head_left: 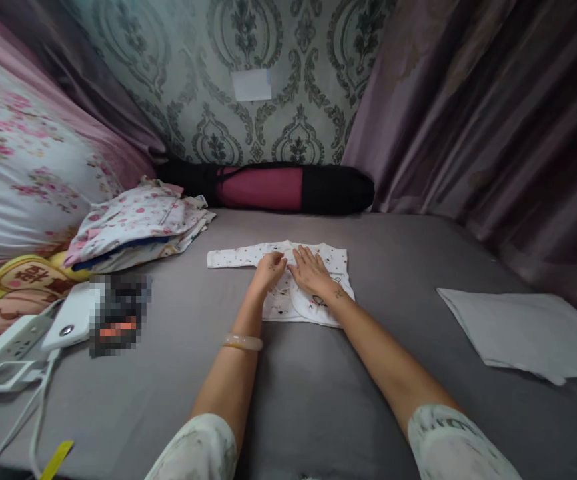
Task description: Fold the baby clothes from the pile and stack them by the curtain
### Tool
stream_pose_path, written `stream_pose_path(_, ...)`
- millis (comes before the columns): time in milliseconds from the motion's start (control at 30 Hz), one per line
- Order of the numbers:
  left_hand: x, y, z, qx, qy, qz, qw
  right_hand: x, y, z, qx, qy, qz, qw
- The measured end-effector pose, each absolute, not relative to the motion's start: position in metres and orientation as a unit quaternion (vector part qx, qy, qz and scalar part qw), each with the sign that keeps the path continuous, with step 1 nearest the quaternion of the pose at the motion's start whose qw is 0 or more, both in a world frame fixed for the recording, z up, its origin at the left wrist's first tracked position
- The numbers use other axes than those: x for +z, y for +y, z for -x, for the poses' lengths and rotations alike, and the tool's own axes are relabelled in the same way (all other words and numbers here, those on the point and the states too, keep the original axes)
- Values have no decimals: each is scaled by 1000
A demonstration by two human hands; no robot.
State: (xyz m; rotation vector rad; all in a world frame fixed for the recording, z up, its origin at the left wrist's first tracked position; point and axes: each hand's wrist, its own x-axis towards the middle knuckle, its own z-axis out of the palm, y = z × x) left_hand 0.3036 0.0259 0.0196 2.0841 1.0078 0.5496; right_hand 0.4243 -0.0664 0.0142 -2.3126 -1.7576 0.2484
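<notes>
A small white baby shirt [278,308] with a scattered print lies on the grey bed sheet, in front of me. One long sleeve [231,257] stretches out to the left; no sleeve sticks out on the right side. My left hand [271,269] is at the shirt's upper middle, fingers bent together as if pinching the cloth; the fingertips are partly hidden. Beside it, my right hand [312,269] lies flat on the shirt's right half with the fingers stretched out. A printed drawing on the shirt shows partly under that palm.
Folded clothes [138,217] are stacked at the left, near a floral pillow [28,153]. Closer are a power strip [11,343], a white power bank [75,313] and cables. A black and red bag [263,188] lies along the wall. Grey-white cloth [523,330] rests at the right.
</notes>
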Motion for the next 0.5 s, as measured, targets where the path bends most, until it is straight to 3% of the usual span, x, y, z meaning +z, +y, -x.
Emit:
stream_pose_path(267, 18, 52, -287, 323, 449, -735, 392, 11, -61, -424, 113, -588, 796, 90)
stream_pose_path(500, 20, 75, -256, 372, 598, -656, 273, 23, -37, -413, 44, -595, 793, 121)
